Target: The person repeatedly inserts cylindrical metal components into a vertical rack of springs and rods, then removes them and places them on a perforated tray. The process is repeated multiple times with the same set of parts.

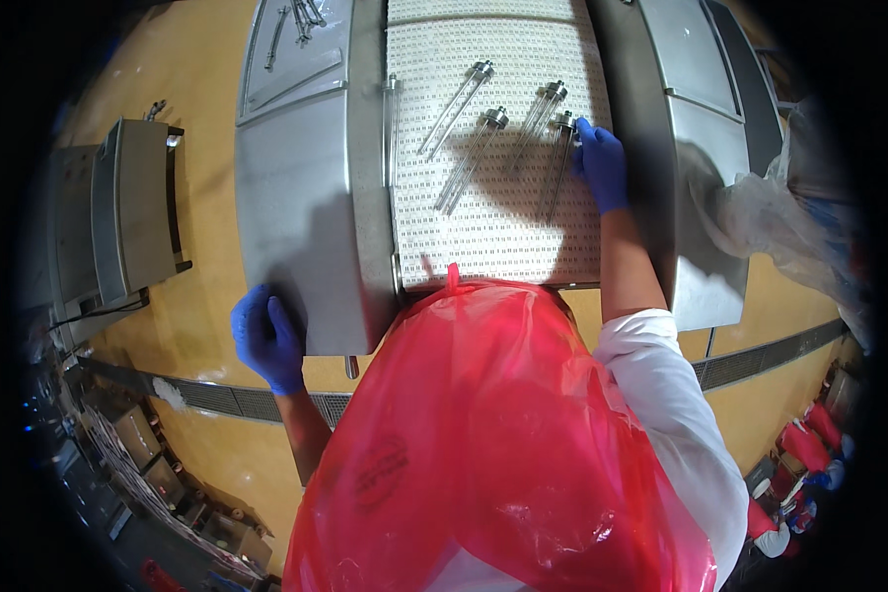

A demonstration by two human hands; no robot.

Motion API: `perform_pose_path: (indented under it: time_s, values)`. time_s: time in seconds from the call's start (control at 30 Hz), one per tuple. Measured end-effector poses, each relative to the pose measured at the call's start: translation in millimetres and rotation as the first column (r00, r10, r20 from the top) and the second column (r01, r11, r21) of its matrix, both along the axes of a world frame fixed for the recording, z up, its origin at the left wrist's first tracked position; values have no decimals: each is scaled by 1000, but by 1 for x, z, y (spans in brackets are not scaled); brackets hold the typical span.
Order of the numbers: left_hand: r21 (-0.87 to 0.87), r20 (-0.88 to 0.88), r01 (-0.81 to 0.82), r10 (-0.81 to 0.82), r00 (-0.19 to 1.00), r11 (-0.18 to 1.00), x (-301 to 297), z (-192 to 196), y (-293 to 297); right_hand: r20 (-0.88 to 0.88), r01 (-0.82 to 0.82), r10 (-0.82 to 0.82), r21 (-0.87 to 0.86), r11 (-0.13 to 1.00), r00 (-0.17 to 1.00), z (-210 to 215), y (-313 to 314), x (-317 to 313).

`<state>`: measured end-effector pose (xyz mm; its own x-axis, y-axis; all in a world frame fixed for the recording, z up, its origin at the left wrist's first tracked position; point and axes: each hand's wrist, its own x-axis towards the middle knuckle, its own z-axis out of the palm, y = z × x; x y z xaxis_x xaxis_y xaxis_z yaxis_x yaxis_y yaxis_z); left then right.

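Note:
Long, slim see-through pieces with round metal heads lie slanted on a white, patterned conveyor belt [503, 247]; whether they are tubes or sets of thin prongs I cannot make out. At the belt's right edge, my right hand [602, 163], in a blue glove, has its fingers closed at the head of the rightmost metal-headed piece [559, 163]. Beside it lie a second such piece [538, 118], a third [471, 168] and one farther back [457, 109]. My left hand [266, 335], also gloved blue, is by the near left corner of a steel side housing [296, 197], thumb apart from loosely bent fingers, holding nothing.
Another slim clear piece [392, 128] stretches along the belt's left edge. Metal parts [301, 25] rest on top of the left housing. A second steel housing [705, 197] flanks the belt on the right, with plastic sheeting [770, 212] beyond. A floor grate [217, 397] crosses behind.

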<state>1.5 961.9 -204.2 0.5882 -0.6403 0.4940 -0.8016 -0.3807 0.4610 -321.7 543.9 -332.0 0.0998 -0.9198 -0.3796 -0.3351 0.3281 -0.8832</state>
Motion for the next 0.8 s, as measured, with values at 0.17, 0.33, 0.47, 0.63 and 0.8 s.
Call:
perform_pose_path:
  time_s: [0.17,0.33,0.47,0.63,0.8]
  values:
    - [32,-1,-20,20,1000,999,-4,5,-4,-25,9,-8,22,1000,1000,14,2,2]
    - [109,45,-28,23,999,994,-9,9,-8,-82,-116,101,-215,970,992,-7,-2,-5]
    - [123,80,-17,7,997,992,-6,9,-8,27,12,-13,22,1000,1000,12,1,2]
    - [141,151,-39,17,988,989,-4,8,-5,15,2,-2,-8,1000,1000,5,0,1]
    - [91,63,-30,24,998,995,-3,6,-2,1,-37,38,-142,989,999,-16,-5,-4]
